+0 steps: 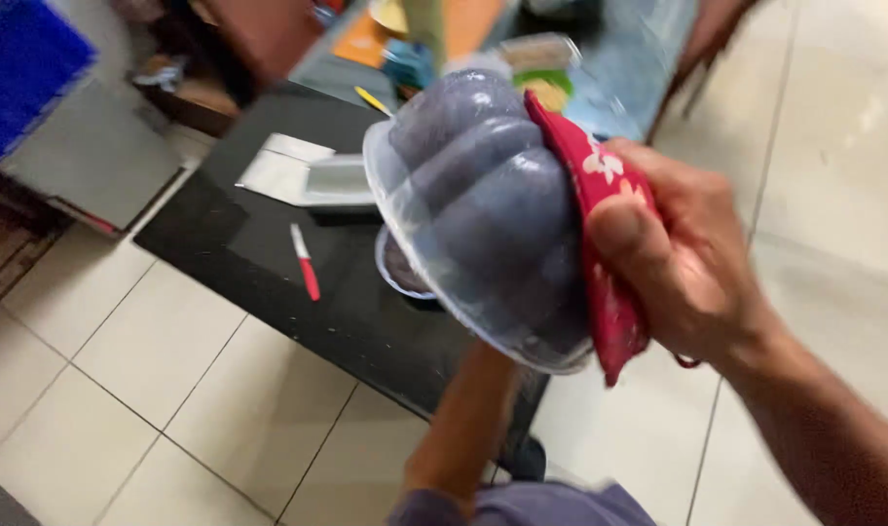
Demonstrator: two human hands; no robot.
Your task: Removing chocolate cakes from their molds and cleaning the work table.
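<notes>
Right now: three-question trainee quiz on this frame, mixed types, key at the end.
1. True or false: the right hand presses a red patterned cloth against the clear ribbed plastic bowl.
2. What lies on the black table left of the bowl? A) red-handled utensil B) scissors C) phone
3. Fill in: the left hand is hidden ____ the bowl.

Key: 1 true; 2 A, the red-handled utensil; 3 behind (only the left forearm shows).

Right hand [683, 263] presses a red cloth [600, 209] against a clear ribbed bowl [483, 209]; left forearm [468, 419] reaches inside, above a black table [240, 244] bearing a red pen [305, 263].
</notes>
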